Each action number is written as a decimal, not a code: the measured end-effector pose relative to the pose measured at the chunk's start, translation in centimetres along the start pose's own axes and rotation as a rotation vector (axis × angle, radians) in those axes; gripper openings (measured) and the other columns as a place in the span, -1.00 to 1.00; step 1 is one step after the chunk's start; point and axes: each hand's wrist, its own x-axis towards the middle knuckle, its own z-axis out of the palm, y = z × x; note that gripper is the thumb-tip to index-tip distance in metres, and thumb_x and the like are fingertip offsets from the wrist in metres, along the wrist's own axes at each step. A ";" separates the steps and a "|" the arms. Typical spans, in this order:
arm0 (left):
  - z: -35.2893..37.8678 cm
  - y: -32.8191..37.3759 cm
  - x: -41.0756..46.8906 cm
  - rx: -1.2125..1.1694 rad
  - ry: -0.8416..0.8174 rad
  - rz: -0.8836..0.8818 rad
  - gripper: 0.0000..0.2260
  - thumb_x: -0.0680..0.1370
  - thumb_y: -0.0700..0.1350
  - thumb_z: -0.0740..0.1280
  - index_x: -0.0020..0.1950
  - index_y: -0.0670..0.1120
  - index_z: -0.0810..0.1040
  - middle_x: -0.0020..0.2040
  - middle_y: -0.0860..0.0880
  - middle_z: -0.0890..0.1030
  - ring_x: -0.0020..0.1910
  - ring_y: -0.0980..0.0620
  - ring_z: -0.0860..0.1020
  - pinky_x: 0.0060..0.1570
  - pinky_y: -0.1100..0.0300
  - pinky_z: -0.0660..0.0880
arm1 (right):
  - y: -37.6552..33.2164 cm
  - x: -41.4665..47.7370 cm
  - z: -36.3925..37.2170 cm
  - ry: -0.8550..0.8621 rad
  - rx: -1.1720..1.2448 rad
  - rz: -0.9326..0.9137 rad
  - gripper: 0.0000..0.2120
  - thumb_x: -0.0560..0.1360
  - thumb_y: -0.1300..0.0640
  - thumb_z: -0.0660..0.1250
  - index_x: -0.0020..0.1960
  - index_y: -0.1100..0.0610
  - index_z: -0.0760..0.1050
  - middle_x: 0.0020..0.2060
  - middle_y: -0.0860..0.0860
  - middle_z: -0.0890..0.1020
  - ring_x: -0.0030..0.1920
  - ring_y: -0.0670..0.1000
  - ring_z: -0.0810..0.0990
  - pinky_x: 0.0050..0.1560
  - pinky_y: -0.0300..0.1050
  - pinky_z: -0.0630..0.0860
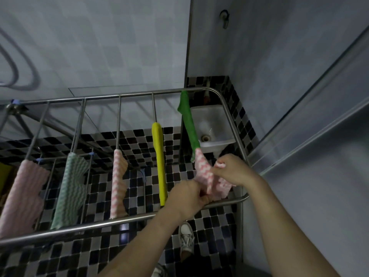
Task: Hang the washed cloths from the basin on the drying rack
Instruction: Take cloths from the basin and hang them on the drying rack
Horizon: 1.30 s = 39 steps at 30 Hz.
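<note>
A steel drying rack spans the view below me. Over its bars hang a pale pink cloth, a green zigzag cloth, a pink-and-cream cloth, a yellow cloth and a dark green cloth. A pink-and-white zigzag cloth lies over the rightmost bar, just in front of the dark green one. My left hand pinches its lower edge near the front rail. My right hand grips its right side, bunched.
A white basin stands on the black-and-white mosaic floor in the far corner, seen through the rack. Tiled walls close in behind and to the right. A white shoe shows under the rack.
</note>
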 end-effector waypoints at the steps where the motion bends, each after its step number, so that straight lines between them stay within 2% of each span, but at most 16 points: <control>1: 0.1 0.0 -0.2 -0.006 0.003 -0.021 -0.72 0.50 0.12 0.36 -0.19 -0.08 0.61 -0.28 -0.05 0.63 -0.32 -0.01 0.56 -0.28 0.11 0.51 | 0.1 -0.2 0.1 0.022 -0.003 -0.001 -0.55 0.50 0.08 0.36 -0.44 0.08 0.20 -0.50 -0.04 0.27 -0.46 -0.06 0.27 -0.37 -0.14 0.18; 4: 0.6 -0.4 0.0 -0.100 -0.076 -0.098 -0.74 0.51 0.15 0.35 -0.15 -0.04 0.61 -0.29 -0.01 0.63 -0.32 0.02 0.57 -0.26 0.10 0.55 | 0.3 -0.7 1.0 0.018 0.026 0.017 -0.61 0.51 0.05 0.36 -0.41 0.11 0.30 -0.49 -0.02 0.37 -0.46 -0.08 0.36 -0.39 -0.19 0.26; 6: 0.5 -0.3 0.2 -0.128 -0.137 -0.121 -0.72 0.50 0.18 0.33 -0.16 -0.02 0.62 -0.30 -0.02 0.62 -0.33 0.02 0.57 -0.29 0.11 0.54 | 0.6 -0.8 1.2 0.016 0.034 0.018 -0.68 0.49 0.02 0.37 -0.33 0.16 0.39 -0.41 0.02 0.43 -0.37 -0.04 0.42 -0.30 -0.13 0.32; 9: 0.2 -0.1 0.0 -0.161 -0.208 -0.177 -0.66 0.51 0.22 0.31 -0.30 -0.01 0.53 -0.39 0.02 0.52 -0.41 0.09 0.46 -0.41 0.21 0.36 | 0.7 -1.2 0.3 0.045 0.071 0.001 -0.70 0.48 -0.02 0.38 -0.16 0.25 0.51 -0.26 0.03 0.57 -0.20 0.01 0.55 -0.18 -0.07 0.44; 11: 0.0 0.1 -0.1 -0.158 -0.245 -0.203 -0.67 0.51 0.23 0.30 -0.31 0.03 0.50 -0.40 0.05 0.49 -0.41 0.11 0.44 -0.42 0.22 0.31 | 0.1 -1.8 -1.0 0.063 0.168 -0.007 -0.75 0.48 -0.03 0.38 -0.07 0.16 0.59 -0.16 0.06 0.65 -0.12 0.04 0.62 -0.11 0.02 0.56; 13: -0.4 0.1 -0.2 -0.112 -0.221 -0.202 -0.67 0.50 0.23 0.30 -0.24 0.00 0.56 -0.35 0.02 0.55 -0.36 0.07 0.50 -0.38 0.20 0.36 | -0.8 -2.8 -2.5 0.091 0.300 -0.035 -0.83 0.49 -0.01 0.38 -0.06 0.09 0.62 -0.16 0.06 0.67 -0.11 0.03 0.65 -0.12 0.01 0.58; 15: -1.2 0.1 -0.2 -0.056 -0.087 -0.164 -0.75 0.53 0.14 0.31 -0.12 -0.01 0.62 -0.24 -0.01 0.64 -0.26 0.02 0.58 -0.30 0.17 0.45 | -1.7 -3.5 -3.8 0.114 0.462 -0.073 -0.89 0.49 0.05 0.39 -0.06 0.07 0.64 -0.19 0.02 0.69 -0.13 0.01 0.66 -0.10 -0.02 0.56; 17: -2.9 0.9 -0.6 -0.263 0.138 -0.149 -0.87 0.56 -0.01 0.32 -0.04 -0.01 0.64 -0.16 0.00 0.67 -0.19 0.01 0.61 -0.20 0.13 0.54 | -2.8 -4.2 -4.6 0.109 0.715 -0.120 -0.89 0.51 0.13 0.36 -0.07 0.15 0.63 -0.25 0.03 0.67 -0.19 0.00 0.64 -0.13 -0.09 0.54; 19: -5.2 2.1 -1.1 -0.733 0.300 -0.190 -0.87 0.58 -0.05 0.31 -0.04 -0.03 0.65 -0.14 0.00 0.68 -0.13 0.01 0.62 -0.07 0.11 0.56 | -4.0 -4.6 -5.0 0.083 0.997 -0.149 -0.87 0.53 0.20 0.32 -0.07 0.24 0.61 -0.27 0.05 0.65 -0.21 -0.01 0.63 -0.19 -0.15 0.55; 21: -7.1 2.7 -1.6 -1.098 0.250 -0.184 -0.76 0.56 0.07 0.31 0.02 -0.07 0.66 -0.04 -0.07 0.69 0.01 -0.05 0.63 0.08 0.08 0.54 | -5.2 -4.9 -4.9 0.033 1.241 -0.148 -0.83 0.53 0.19 0.29 -0.04 0.29 0.58 -0.26 0.07 0.65 -0.21 -0.01 0.63 -0.21 -0.15 0.58; 24: -8.7 3.0 -2.7 -1.114 0.143 -0.072 -0.56 0.45 0.19 0.36 0.05 -0.17 0.65 0.02 -0.26 0.65 -0.01 -0.18 0.61 0.11 -0.08 0.51 | -6.7 -5.1 -4.5 -0.070 1.448 -0.126 -0.77 0.52 0.13 0.28 -0.02 0.30 0.57 -0.24 0.11 0.64 -0.18 0.02 0.64 -0.17 -0.12 0.61; 28: -10.2 2.9 -4.0 -1.297 0.263 -0.117 -0.69 0.46 -0.01 0.39 -0.02 -0.27 0.64 -0.06 -0.23 0.66 -0.09 -0.12 0.61 0.03 0.01 0.56 | -8.4 -4.8 -3.4 -0.146 1.468 -0.043 -0.71 0.55 0.05 0.26 0.03 0.27 0.60 -0.10 0.17 0.65 -0.12 0.05 0.65 -0.08 -0.10 0.62; 30: -10.9 2.8 -4.5 -1.377 0.302 -0.157 -0.78 0.53 -0.08 0.34 -0.07 -0.22 0.67 -0.09 -0.19 0.69 -0.11 -0.07 0.64 -0.01 0.06 0.58 | -9.1 -4.7 -3.0 -0.130 1.444 -0.009 -0.68 0.58 0.04 0.24 0.09 0.28 0.59 -0.09 0.16 0.65 -0.17 0.02 0.65 -0.16 -0.16 0.61; 33: -12.1 2.3 -5.6 -1.331 0.396 -0.183 -0.78 0.58 -0.11 0.29 -0.11 -0.19 0.68 -0.12 -0.15 0.70 -0.13 -0.05 0.65 -0.11 0.14 0.61 | -10.0 -4.9 -2.5 -0.049 1.256 -0.002 -0.67 0.61 0.02 0.22 0.10 0.26 0.60 -0.19 0.11 0.63 -0.30 -0.05 0.60 -0.33 -0.23 0.56; 37: -13.2 0.9 -7.2 -1.139 0.487 -0.184 -0.84 0.56 -0.12 0.33 -0.09 -0.17 0.66 -0.12 -0.17 0.66 -0.11 -0.13 0.60 -0.04 -0.05 0.55 | -11.0 -5.0 -1.9 0.072 1.014 -0.051 -0.69 0.59 0.00 0.26 0.08 0.23 0.61 -0.09 0.14 0.69 -0.10 0.06 0.66 -0.05 -0.04 0.58; 39: -13.7 -0.3 -8.2 -1.080 0.484 -0.173 -0.87 0.56 -0.15 0.35 -0.12 -0.15 0.65 -0.16 -0.20 0.64 -0.15 -0.17 0.59 -0.08 -0.08 0.53 | -11.6 -5.1 -1.9 0.100 0.966 -0.113 -0.76 0.58 0.06 0.29 0.03 0.19 0.64 -0.08 0.12 0.71 -0.03 0.07 0.67 -0.02 -0.07 0.59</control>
